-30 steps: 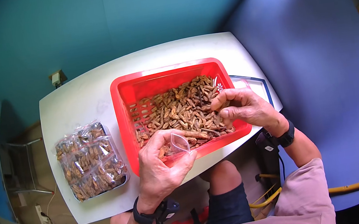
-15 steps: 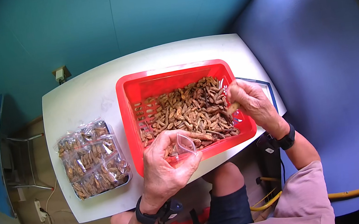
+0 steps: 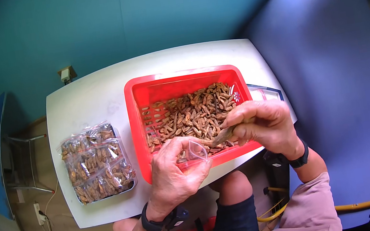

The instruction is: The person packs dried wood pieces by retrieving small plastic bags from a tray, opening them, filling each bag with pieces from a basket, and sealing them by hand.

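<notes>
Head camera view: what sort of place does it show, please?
Probably a small indoor packing corner: a white table near a teal wall carries a red basket of loose brown pieces, with filled clear bags to its left.

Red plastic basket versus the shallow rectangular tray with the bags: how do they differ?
Size: the red plastic basket is larger and deeper than the shallow rectangular tray. Contents: the basket holds loose brown elongated pieces; the tray holds similar pieces packed in clear plastic bags. Both are on the white table.
</notes>
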Demonstrator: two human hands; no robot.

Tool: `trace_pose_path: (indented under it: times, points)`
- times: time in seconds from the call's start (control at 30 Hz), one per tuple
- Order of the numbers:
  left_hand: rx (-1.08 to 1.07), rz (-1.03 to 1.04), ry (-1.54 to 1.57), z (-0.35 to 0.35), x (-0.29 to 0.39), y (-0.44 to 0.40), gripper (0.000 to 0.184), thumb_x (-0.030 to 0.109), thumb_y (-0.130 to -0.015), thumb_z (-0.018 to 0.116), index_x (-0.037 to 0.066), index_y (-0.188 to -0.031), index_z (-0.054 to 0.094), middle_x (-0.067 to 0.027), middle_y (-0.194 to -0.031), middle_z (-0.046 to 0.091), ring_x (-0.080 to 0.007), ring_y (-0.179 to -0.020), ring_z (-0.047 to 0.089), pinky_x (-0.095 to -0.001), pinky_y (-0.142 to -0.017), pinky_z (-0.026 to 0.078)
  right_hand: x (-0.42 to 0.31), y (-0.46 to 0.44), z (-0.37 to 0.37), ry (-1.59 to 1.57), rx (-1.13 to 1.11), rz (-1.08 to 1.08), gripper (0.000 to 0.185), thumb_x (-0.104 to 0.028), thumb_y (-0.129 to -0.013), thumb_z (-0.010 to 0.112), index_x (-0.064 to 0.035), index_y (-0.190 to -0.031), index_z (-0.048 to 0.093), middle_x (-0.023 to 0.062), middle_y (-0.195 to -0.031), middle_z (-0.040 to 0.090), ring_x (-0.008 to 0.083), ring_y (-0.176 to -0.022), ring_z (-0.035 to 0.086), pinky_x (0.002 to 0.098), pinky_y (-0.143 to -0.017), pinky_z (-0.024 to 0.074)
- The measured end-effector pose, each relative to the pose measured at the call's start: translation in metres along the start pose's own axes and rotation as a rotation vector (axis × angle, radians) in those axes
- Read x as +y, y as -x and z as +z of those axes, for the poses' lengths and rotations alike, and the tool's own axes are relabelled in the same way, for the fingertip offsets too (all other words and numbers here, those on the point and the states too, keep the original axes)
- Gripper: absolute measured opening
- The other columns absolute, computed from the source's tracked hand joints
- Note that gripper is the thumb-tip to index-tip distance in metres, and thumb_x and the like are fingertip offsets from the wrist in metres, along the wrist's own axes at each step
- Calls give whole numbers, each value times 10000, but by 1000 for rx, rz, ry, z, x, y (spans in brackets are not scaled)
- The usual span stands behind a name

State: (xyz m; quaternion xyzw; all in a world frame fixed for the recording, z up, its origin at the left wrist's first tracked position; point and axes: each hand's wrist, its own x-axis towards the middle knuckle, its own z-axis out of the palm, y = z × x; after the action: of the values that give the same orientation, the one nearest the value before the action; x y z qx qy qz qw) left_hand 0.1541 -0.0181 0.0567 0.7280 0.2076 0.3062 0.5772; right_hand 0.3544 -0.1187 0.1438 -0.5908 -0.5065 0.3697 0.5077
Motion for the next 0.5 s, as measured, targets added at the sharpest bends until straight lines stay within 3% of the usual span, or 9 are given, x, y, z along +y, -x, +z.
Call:
trace_pose_path:
  times: [0.1,0.23,0.37,0.43,0.47,0.5]
  points:
    - [37,31,-23,3,2,-2,322,90,-740,808,41,-1021,658,-68,-886,670,-175,-804,652,-311,-742,530,-7,-5,12,442,-89,-234,246,50,-803,764,19,-1038,697,81,-873,731,130,-769,714,258,-676,564]
    - [59,44,-24,4,1,-2,301,110,-717,810,62,-982,675,-78,-857,665,-235,-793,647,-343,-742,522,-7,-9,22,412,-92,-238,243,9,-800,787,-1,-1023,693,74,-844,718,131,-738,703,257,-641,547]
    - [14,42,-52,2,0,-1,336,86,-743,821,26,-1027,653,-90,-933,682,-197,-863,668,-315,-787,522,-8,-12,21,466,-133,-208,248,-2,-798,796,-12,-1024,695,60,-801,699,123,-698,675,273,-606,525]
    - [69,67,-14,5,0,-2,309,125,-720,822,58,-975,662,-95,-890,672,-271,-837,666,-366,-755,525,-5,-12,22,467,-165,-194,219,-32,-804,796,-27,-1003,706,58,-791,684,148,-684,659,295,-595,510]
    - [71,67,-14,5,1,-2,309,125,-720,822,58,-975,662,-95,-890,672,-271,-837,666,-366,-755,525,-4,-13,24,468,-167,-195,219,-32,-804,796,-27,-1003,706,58,-791,684,148,-684,659,295,-595,510]
    - [68,60,-20,4,2,-2,314,127,-721,823,58,-980,660,-98,-899,673,-272,-843,667,-367,-759,527,-3,-14,25,504,-192,-227,192,-50,-815,779,-37,-987,695,76,-784,656,204,-702,655,327,-601,510]
